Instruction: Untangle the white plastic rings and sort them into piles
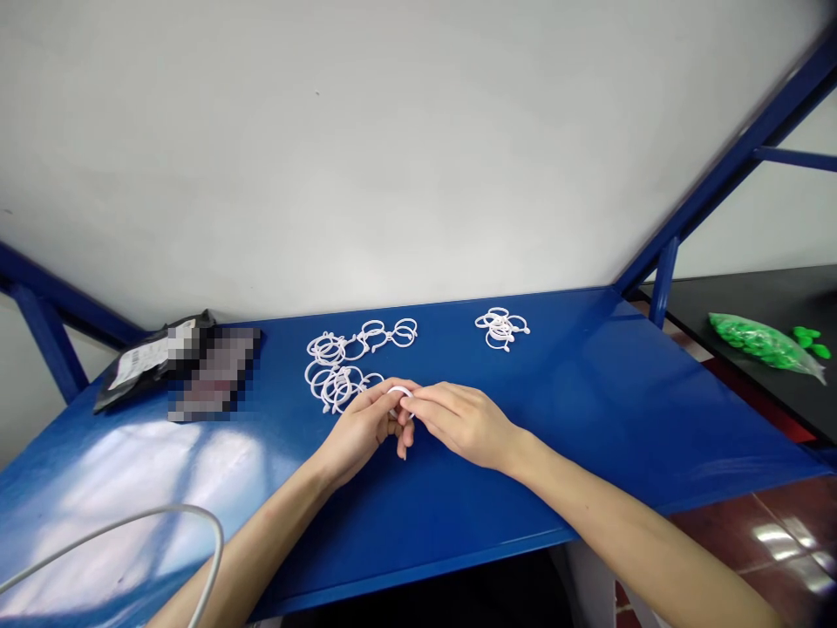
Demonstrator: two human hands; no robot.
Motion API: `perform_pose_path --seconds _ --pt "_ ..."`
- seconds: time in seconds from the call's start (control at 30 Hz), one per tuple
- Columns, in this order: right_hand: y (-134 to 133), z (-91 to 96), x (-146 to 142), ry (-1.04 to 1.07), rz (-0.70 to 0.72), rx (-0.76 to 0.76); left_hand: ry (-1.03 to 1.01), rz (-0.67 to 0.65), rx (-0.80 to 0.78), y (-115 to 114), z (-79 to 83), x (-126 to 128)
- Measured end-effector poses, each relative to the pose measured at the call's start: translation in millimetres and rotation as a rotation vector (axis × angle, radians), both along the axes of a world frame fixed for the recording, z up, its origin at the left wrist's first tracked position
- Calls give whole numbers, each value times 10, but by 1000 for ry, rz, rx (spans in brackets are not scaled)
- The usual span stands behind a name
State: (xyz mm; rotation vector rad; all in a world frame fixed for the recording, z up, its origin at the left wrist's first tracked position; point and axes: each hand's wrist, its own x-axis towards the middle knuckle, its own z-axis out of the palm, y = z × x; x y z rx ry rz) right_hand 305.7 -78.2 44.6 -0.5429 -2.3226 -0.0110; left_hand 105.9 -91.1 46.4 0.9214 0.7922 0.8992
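My left hand [375,419] pinches a thin white plastic ring [400,392] that looks like a shower curtain ring. From the other side, the fingertips of my right hand [466,421] are closed on the same ring, and fingers partly hide it. Just beyond my left hand lies a loose heap of similar white rings [336,384] with small knobs. Several more rings [392,335] spread behind that heap. A smaller cluster of white rings [500,327] rests farther back, to the right of my hands.
On the blue table [523,515], a black plastic parcel [147,362] and a blurred-out flat item [219,375] lie at the left. A white cable [176,508] arcs across the lower left. At the right, a clear bag of green pieces [762,342] rests on a dark table [732,292].
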Motion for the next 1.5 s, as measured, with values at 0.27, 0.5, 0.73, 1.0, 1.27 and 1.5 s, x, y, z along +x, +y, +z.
perform_pose_path --seconds 0.27,0.5,0.73,1.0,1.27,1.5 --pt "39 -39 88 95 -93 -23 388 351 277 108 80 -209" --pt "146 -33 153 249 -158 -153 935 622 636 246 125 -475" --pt "163 -61 178 260 -209 -201 1318 210 1131 248 50 -510" --pt "507 -126 454 215 -514 -243 1437 11 1213 266 -80 -573" --pt "858 -268 896 109 -813 -230 1222 120 1135 197 -61 -395" --pt "668 -145 655 212 -743 -152 1088 247 911 124 -40 -286"
